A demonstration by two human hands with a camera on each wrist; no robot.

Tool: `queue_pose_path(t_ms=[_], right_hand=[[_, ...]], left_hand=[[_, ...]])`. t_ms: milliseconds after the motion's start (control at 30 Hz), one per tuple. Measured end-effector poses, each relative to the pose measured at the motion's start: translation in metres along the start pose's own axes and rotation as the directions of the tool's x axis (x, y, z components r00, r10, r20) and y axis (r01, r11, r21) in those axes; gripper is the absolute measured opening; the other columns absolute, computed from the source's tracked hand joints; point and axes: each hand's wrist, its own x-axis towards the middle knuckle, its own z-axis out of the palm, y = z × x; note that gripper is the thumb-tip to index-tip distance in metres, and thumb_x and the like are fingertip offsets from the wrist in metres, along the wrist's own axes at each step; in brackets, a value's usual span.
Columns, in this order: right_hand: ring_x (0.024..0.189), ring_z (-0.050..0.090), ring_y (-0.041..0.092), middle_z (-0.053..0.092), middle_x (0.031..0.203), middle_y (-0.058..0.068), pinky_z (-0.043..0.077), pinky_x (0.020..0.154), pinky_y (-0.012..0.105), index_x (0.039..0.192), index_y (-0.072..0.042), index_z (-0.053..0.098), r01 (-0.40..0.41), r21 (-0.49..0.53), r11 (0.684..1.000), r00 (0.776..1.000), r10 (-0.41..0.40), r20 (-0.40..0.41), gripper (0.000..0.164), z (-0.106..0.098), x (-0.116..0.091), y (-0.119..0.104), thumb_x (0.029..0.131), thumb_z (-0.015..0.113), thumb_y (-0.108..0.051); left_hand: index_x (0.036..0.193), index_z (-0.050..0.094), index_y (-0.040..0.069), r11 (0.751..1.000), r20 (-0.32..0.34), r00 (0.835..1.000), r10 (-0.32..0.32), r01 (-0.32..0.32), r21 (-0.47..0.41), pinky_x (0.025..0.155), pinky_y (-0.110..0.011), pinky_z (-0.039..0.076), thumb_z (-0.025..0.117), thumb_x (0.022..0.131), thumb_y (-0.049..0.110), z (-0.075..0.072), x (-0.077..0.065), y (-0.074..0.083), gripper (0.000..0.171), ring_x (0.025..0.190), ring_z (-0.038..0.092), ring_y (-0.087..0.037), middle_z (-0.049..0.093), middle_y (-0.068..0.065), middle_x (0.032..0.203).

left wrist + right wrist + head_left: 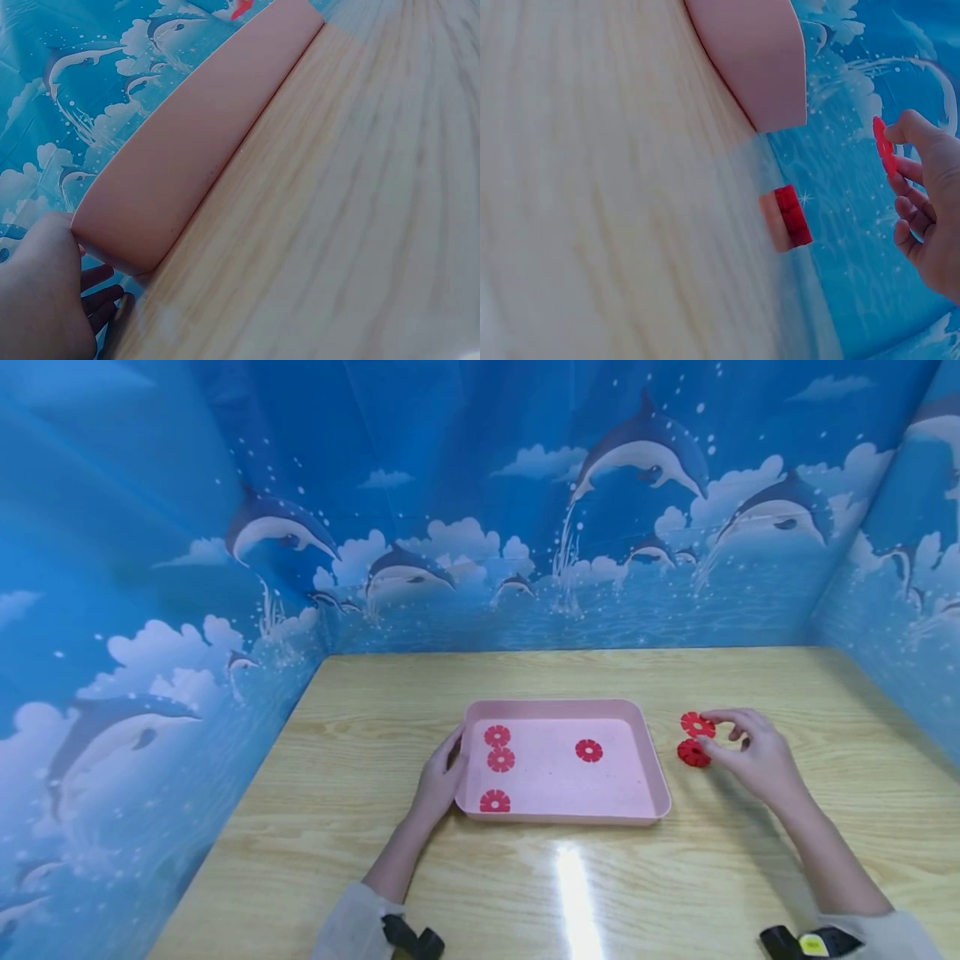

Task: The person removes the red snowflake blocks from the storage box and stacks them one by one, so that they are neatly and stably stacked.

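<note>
A shallow pink tray [562, 785] lies on the table, with several red notched plastic discs [588, 751] in it. My left hand [438, 781] holds the tray's left end, its thumb at the rim in the left wrist view and the other fingers partly hidden by the wall. To the right of the tray, my right hand [757, 756] pinches one red notched disc [884, 146] between thumb and fingertip. That disc is raised above the table. Just below it in the head view, a small stack of red discs [693, 752] rests on the wood.
The wood-grain table [360, 710] carries the tray and the stack. A blue dolphin-printed sheet [465, 485] stands behind the table and along its left and right sides. A strip of light [576, 893] reflects off the tabletop near the front.
</note>
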Motion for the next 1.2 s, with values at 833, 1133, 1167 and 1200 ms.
queue_pose_path(t_ms=[833,1133,1167,1200], right_hand=[[0.076,0.043,0.020,0.054,0.091,0.014,0.035,0.058,0.029,0.108,-0.001,0.063,0.070,-0.040,0.997,0.997,-0.070,0.013,0.032,0.019,-0.009,0.048,0.077,0.071,-0.009],[0.076,0.044,0.021,0.055,0.096,0.016,0.036,0.059,0.032,0.107,0.001,0.062,0.080,-0.051,0.996,0.996,-0.078,0.032,0.032,0.022,-0.009,0.050,0.078,0.070,-0.007],[0.076,0.043,0.022,0.054,0.096,0.016,0.036,0.059,0.032,0.107,0.001,0.062,0.080,-0.049,0.996,0.996,-0.078,0.036,0.032,0.023,-0.009,0.051,0.078,0.070,-0.007],[0.076,0.043,0.021,0.054,0.096,0.016,0.036,0.059,0.032,0.107,0.001,0.062,0.080,-0.051,0.996,0.996,-0.078,0.038,0.032,0.023,-0.009,0.051,0.078,0.070,-0.008]], left_hand=[[0.140,0.038,0.012,1.000,0.010,1.000,-0.001,0.001,0.003,0.106,-0.039,0.027,0.047,0.096,0.014,0.000,0.000,-0.001,0.046,0.129,0.033,-0.025,0.038,-0.009,0.141],[0.141,0.038,0.013,1.000,0.012,1.000,-0.003,0.003,-0.002,0.106,-0.038,0.027,0.047,0.096,0.016,0.000,0.000,-0.001,0.046,0.129,0.032,-0.024,0.038,-0.008,0.141],[0.141,0.037,0.013,1.000,0.014,1.000,-0.001,0.001,-0.003,0.106,-0.039,0.027,0.047,0.096,0.016,0.000,0.000,-0.001,0.046,0.129,0.032,-0.024,0.038,-0.008,0.141],[0.141,0.037,0.013,1.000,0.015,1.000,-0.002,0.002,-0.003,0.106,-0.039,0.027,0.047,0.096,0.015,0.000,0.000,-0.001,0.046,0.129,0.032,-0.024,0.037,-0.008,0.141]])
